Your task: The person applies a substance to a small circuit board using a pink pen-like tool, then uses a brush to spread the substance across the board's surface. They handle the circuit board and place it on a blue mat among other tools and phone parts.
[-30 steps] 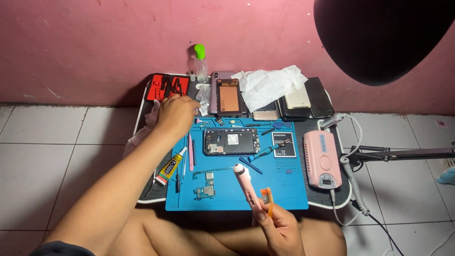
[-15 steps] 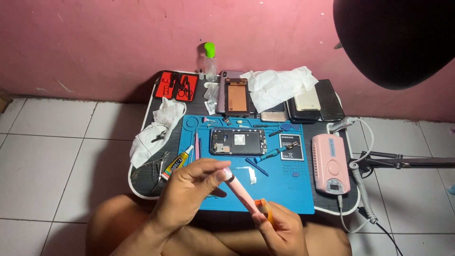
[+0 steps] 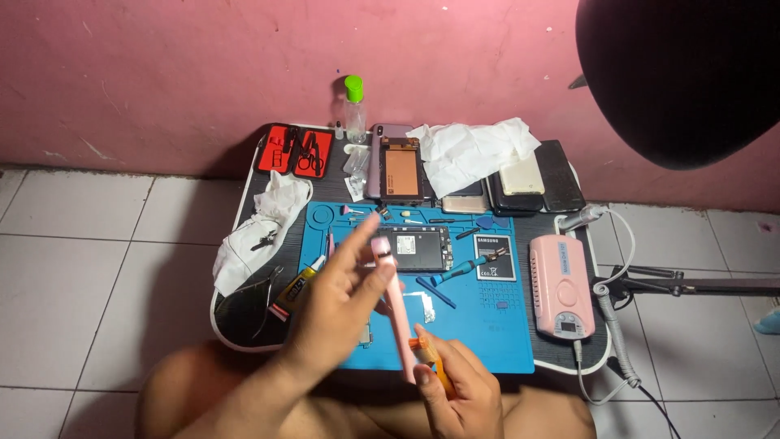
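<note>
Slim pale-pink pen-shaped tool (image 3: 396, 309), bright blue rubber work mat (image 3: 487, 329), pink box-shaped controller unit (image 3: 561, 284), red-lined tool case (image 3: 294, 151), green-capped clear bottle (image 3: 354, 110)

A second ago the left hand (image 3: 341, 305) reached far up the counter (image 3: 244, 325) toward the red tool case (image 3: 295, 151). It has since come back near the body and now pinches the upper end of the pink pen-shaped tool (image 3: 396, 305), which the right hand (image 3: 459, 390) has tilted more upright over the blue mat (image 3: 487, 333).
</note>
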